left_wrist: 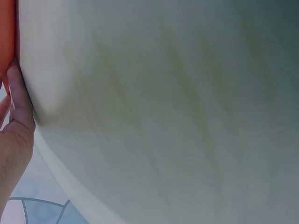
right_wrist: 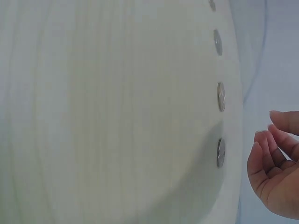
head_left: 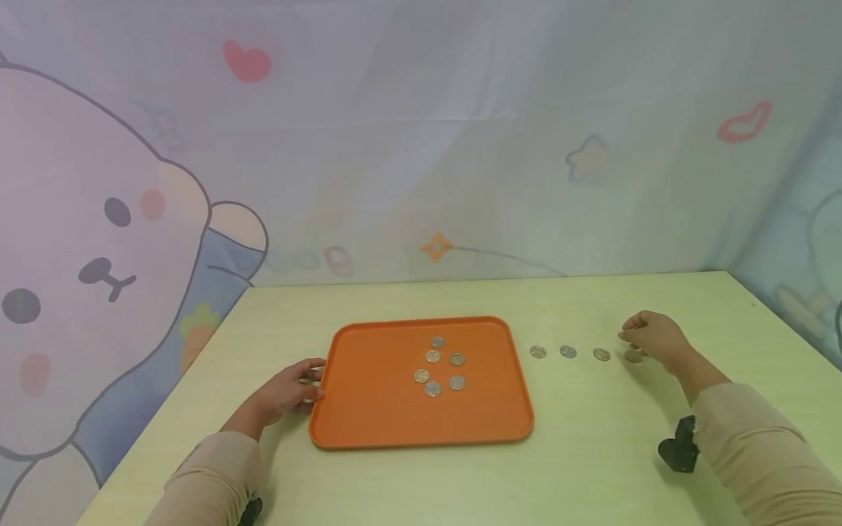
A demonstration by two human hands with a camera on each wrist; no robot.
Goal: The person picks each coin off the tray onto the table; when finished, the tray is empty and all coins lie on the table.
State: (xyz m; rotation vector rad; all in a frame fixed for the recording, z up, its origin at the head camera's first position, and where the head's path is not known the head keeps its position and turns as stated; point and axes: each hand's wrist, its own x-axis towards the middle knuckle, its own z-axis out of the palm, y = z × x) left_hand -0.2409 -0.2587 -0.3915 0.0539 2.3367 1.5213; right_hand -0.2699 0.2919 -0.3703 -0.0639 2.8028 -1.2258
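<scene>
- Backdrop [head_left: 421, 131]: printed cloth with a cartoon bear, hearts and stars. No readable writing anywhere in view.
- Tabletop [head_left: 592, 446]: pale yellow-green, wood-grain look, carries everything.
- Orange tray [head_left: 375, 416]: lies flat, left of centre, shallow raised rim, which likely keeps coins from sliding off. No label visible.
- Left hand [head_left: 289, 391]: rests at the tray's left edge, fingers against the rim, probably steadying it. In the left wrist view the fingers [left_wrist: 21, 100] lie fairly straight along the orange edge; grip is relaxed, holds nothing.
- Right hand [head_left: 654, 337]: well to the right of the tray, over the far-right end of the coin row. In the right wrist view the fingers [right_wrist: 268, 156] are loosely curled, just beside the nearest coin [right_wrist: 221, 152] but apart from it. Nothing pinched that I can see; grip narrow, empty.
- Black clip-like thing [head_left: 680, 446]: by the right sleeve, looks like the wrist camera mount.
- Cluster of six coins [head_left: 439, 365]: on the tray, near its middle, close together, none stacked.
- Row of four coins [head_left: 569, 352]: on the bare tabletop right of the tray, evenly spaced in a line, looks laid out on purpose. The end coin [head_left: 633, 356] sits right under the right hand. Faces too small to read.
</scene>
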